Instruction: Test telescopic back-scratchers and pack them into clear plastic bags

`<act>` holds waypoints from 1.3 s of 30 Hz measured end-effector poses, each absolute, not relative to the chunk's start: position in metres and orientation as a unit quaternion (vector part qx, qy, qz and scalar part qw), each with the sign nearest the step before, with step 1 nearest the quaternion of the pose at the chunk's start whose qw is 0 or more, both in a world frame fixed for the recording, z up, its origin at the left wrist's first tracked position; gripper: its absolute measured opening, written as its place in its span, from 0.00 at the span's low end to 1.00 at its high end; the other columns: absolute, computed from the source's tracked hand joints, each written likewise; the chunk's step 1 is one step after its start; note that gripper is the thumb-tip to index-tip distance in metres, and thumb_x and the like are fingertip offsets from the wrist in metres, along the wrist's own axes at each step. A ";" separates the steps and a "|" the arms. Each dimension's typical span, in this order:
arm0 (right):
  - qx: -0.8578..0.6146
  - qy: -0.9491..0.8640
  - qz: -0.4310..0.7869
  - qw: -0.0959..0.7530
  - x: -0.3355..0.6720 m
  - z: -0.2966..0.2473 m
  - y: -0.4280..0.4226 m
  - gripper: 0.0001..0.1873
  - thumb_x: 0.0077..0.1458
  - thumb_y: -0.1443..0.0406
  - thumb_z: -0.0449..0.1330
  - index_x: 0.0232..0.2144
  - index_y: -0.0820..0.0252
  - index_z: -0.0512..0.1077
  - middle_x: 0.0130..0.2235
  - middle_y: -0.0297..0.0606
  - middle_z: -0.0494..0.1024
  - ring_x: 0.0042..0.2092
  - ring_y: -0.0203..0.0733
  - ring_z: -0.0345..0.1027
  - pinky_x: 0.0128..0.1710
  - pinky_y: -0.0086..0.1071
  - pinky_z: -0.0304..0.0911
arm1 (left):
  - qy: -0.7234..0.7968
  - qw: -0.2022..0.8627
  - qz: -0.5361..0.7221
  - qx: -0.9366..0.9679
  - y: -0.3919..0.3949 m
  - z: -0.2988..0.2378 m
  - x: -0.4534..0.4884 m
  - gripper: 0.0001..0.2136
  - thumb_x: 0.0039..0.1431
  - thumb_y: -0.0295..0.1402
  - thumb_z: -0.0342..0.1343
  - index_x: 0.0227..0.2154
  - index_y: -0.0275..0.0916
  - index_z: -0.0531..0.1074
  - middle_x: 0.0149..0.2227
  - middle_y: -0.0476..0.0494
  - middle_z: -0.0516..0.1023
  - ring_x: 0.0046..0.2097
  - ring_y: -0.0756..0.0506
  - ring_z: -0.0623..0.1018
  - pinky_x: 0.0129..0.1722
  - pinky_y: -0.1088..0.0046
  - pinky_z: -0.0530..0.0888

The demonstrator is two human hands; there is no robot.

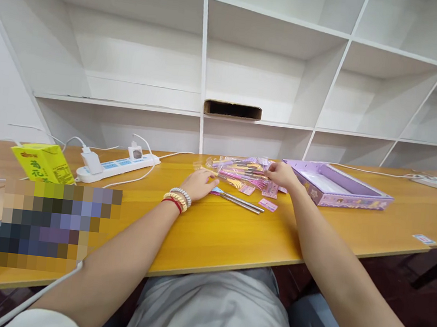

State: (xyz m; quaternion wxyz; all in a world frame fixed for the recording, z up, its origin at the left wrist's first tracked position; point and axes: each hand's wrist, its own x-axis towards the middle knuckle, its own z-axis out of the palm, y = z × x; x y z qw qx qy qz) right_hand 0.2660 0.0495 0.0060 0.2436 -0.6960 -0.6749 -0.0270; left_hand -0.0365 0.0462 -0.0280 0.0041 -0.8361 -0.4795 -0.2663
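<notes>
A pile of slim, colourful sticks in clear plastic packets (247,169) lies on the table between my hands; some show yellow or pink fork-like ends. At its left edge, my left hand (198,185) rests with the thumb apart from the fingers, touching the plastic. My right hand (282,174) pinches the right end of a packet, its fingertips partly hidden. In front of the pile lie two silver metal sticks (241,203) with a blue end beside my left thumb. A small pink card (267,205) sits to their right.
To the right stands a shallow purple box (355,201), open on top. A white power strip (118,167) with chargers and cables lies left, beside a tilted yellow-green drink carton (42,162). White shelving behind holds a cardboard box (232,111). Part of the table is pixelated.
</notes>
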 end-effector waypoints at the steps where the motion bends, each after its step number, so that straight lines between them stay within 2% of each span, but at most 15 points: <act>1: -0.709 -0.669 -0.020 0.222 0.268 0.007 0.050 0.14 0.46 0.56 0.57 0.27 0.62 0.74 0.28 0.40 0.76 0.31 0.39 0.67 0.27 0.27 0.54 | -0.481 -0.003 -0.255 -0.839 0.046 -0.029 -0.037 0.21 0.58 0.46 0.44 0.44 0.38 0.72 0.48 0.41 0.73 0.48 0.43 0.72 0.50 0.67 0.66; 5: -0.734 -0.664 0.056 0.132 0.274 0.007 0.049 0.16 0.41 0.55 0.61 0.23 0.64 0.73 0.27 0.42 0.75 0.28 0.38 0.66 0.23 0.28 0.55 | -0.477 -0.028 -0.176 -0.860 0.045 -0.033 -0.035 0.24 0.57 0.49 0.42 0.47 0.38 0.70 0.50 0.40 0.72 0.51 0.42 0.70 0.52 0.66 0.65; 10: -0.732 -0.654 0.180 0.064 0.273 0.004 0.048 0.16 0.33 0.60 0.66 0.24 0.67 0.72 0.20 0.38 0.71 0.21 0.35 0.63 0.21 0.27 0.56 | -0.470 -0.042 -0.099 -0.876 0.045 -0.035 -0.035 0.25 0.55 0.50 0.43 0.47 0.40 0.69 0.50 0.40 0.72 0.52 0.40 0.70 0.51 0.64 0.65; 14: -0.746 -0.654 0.113 0.062 0.272 0.000 0.050 0.14 0.32 0.63 0.66 0.25 0.67 0.73 0.23 0.40 0.74 0.24 0.37 0.66 0.22 0.28 0.58 | -0.462 -0.049 -0.103 -0.879 0.044 -0.034 -0.035 0.22 0.55 0.50 0.44 0.43 0.41 0.71 0.46 0.41 0.74 0.48 0.41 0.72 0.48 0.65 0.66; 18: -0.734 -0.674 0.047 0.069 0.269 -0.008 0.055 0.14 0.35 0.61 0.65 0.27 0.64 0.75 0.29 0.43 0.76 0.30 0.40 0.69 0.26 0.28 0.61 | -0.468 -0.056 -0.105 -0.876 0.044 -0.034 -0.035 0.20 0.54 0.50 0.45 0.39 0.41 0.72 0.43 0.42 0.76 0.46 0.41 0.73 0.46 0.65 0.67; 23: -0.707 -0.701 0.005 0.088 0.253 -0.012 0.055 0.12 0.42 0.59 0.62 0.28 0.63 0.75 0.33 0.45 0.77 0.36 0.43 0.70 0.31 0.29 0.60 | -0.469 -0.068 -0.107 -0.874 0.047 -0.037 -0.036 0.21 0.54 0.50 0.46 0.41 0.43 0.72 0.44 0.42 0.76 0.53 0.38 0.69 0.51 0.63 0.65; 25: -0.686 -0.721 -0.003 0.102 0.242 -0.009 0.051 0.13 0.45 0.59 0.60 0.30 0.62 0.75 0.34 0.43 0.77 0.37 0.42 0.69 0.32 0.28 0.59 | -0.471 -0.073 -0.108 -0.872 0.049 -0.038 -0.037 0.22 0.54 0.50 0.46 0.43 0.43 0.72 0.47 0.42 0.75 0.56 0.37 0.66 0.53 0.61 0.62; 30: -0.533 -0.830 0.078 0.144 0.205 -0.002 0.033 0.19 0.49 0.52 0.55 0.31 0.62 0.74 0.31 0.37 0.76 0.31 0.36 0.67 0.28 0.25 0.55 | -0.465 -0.072 -0.104 -0.876 0.048 -0.038 -0.037 0.22 0.54 0.49 0.46 0.45 0.43 0.71 0.48 0.42 0.74 0.56 0.37 0.66 0.56 0.60 0.60; 33: -0.488 -0.859 0.121 0.100 0.188 -0.004 0.027 0.23 0.46 0.47 0.57 0.30 0.62 0.74 0.29 0.35 0.76 0.29 0.35 0.65 0.26 0.26 0.53 | -0.467 -0.069 -0.103 -0.876 0.044 -0.036 -0.035 0.21 0.54 0.48 0.46 0.44 0.43 0.71 0.47 0.42 0.74 0.55 0.37 0.67 0.54 0.61 0.62; 39: -0.491 -0.861 0.124 0.036 0.178 -0.007 0.023 0.21 0.42 0.50 0.60 0.32 0.60 0.74 0.31 0.35 0.76 0.31 0.37 0.65 0.26 0.27 0.53 | -0.466 -0.071 -0.106 -0.876 0.035 -0.029 -0.033 0.23 0.53 0.47 0.48 0.49 0.41 0.68 0.50 0.40 0.72 0.55 0.38 0.68 0.53 0.63 0.63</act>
